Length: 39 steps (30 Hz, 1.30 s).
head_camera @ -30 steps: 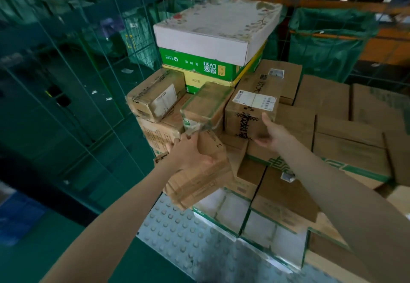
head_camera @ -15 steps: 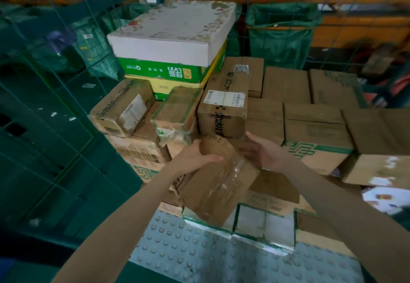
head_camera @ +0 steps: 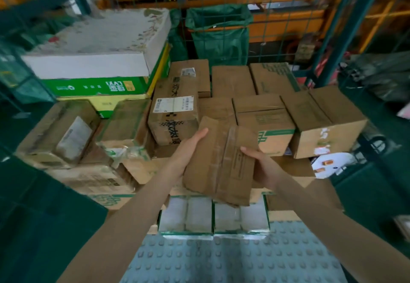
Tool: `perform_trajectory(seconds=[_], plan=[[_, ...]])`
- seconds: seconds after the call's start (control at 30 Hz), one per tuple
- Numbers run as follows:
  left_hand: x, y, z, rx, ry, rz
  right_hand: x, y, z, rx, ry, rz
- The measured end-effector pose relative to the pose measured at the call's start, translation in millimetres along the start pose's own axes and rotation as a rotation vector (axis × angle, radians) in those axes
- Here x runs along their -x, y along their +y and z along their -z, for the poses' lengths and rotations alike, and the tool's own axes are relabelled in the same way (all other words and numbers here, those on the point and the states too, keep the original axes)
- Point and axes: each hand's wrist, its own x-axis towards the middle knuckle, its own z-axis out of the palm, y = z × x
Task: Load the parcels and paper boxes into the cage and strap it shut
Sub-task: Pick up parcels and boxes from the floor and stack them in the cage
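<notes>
At the far left, the wire cage wall backs the tallest stack, where a white paper box sits on a green one, probably kept against the mesh because the flat, heavy cartons make a firm corner. Below them small parcels lie tilted and loosely piled. Your left hand presses flat against the left side of the taped parcel, fingers straight, while your right hand cups its right edge from beneath, so the parcel is clamped between your two palms and held tilted in the air just in front of the labelled box. That two-sided hold likely suits a soft, dented carton. To the right, brown boxes fill the row level. No strap shows anywhere, the cage's right side is cut off and blurred, and your right fingertips are hidden under the parcel.
</notes>
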Motion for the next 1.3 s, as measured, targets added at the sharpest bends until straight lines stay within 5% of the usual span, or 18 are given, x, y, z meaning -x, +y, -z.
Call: perform_trajectory(seconds=[0.23, 0.47, 0.67, 0.77, 0.93, 1.3], plan=[[-9.8, 11.5, -21.6, 0.187, 0.022, -0.028, 14.8, -3.8, 10.9, 0.095, -0.026, -0.046], [-3.6, 31.1, -34.3, 0.015, -0.016, -0.086, 12.9, -13.4, 18.5, -0.116, 0.101, 0.031], [-9.0, 45.9, -25.4, -0.522, 0.224, -0.655, -7.7, -41.5, 20.5, -0.295, 0.153, 0.114], [-20.4, 57.9, -9.0, -0.65, 0.397, -0.749, -28.8, -70.3, 11.1, -0.266, 0.16, 0.15], [-46.5, 63.0, 22.9, -1.024, 0.526, -0.607, -60.4, -109.0, -10.4, -0.216, 0.143, 0.187], [-104.7, 73.5, 71.8, -1.176, 0.493, -0.356, -218.6, -190.5, -63.6, -0.21, 0.389, 0.234]])
